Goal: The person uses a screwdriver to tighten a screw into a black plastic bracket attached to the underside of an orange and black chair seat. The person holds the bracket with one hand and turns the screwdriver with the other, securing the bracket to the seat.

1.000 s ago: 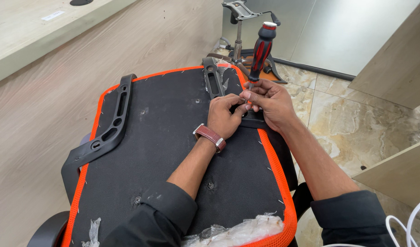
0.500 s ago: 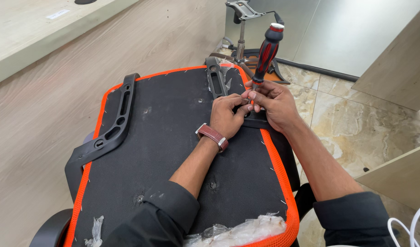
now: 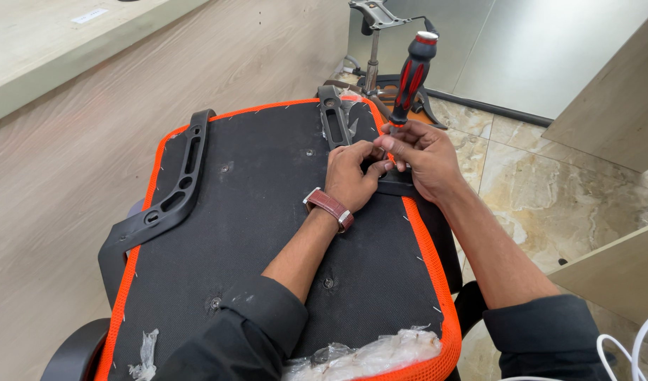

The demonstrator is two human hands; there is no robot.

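A: Where are the hands right now?

B: Both meet at the far right edge of the upturned chair seat point(image 3: 267, 233). The right hand point(image 3: 426, 159) has its fingers closed low on the shaft of the screwdriver point(image 3: 411, 81), which stands nearly upright with its red-and-black handle free above. The left hand point(image 3: 351, 173) is curled beside it, fingertips pinched at the tip, on or around something too small to make out.

A: So which step is this?

B: I'd judge it as seating the tip at the armrest bracket point(image 3: 336, 123) that lies along that edge. The next move would call for keeping the shaft upright and the tip well seated before any turning.

A: What else is around?

B: A second bracket point(image 3: 172, 204) runs along the left side of the seat, well apart from the hands. Crumpled plastic wrap point(image 3: 366, 356) lies at the near edge. Beyond the seat stands the chair base point(image 3: 373, 42) on the tiled floor point(image 3: 550, 197).

A: Anything in the way?

B: The left hand hides the tip itself, and the base stands close behind the handle.
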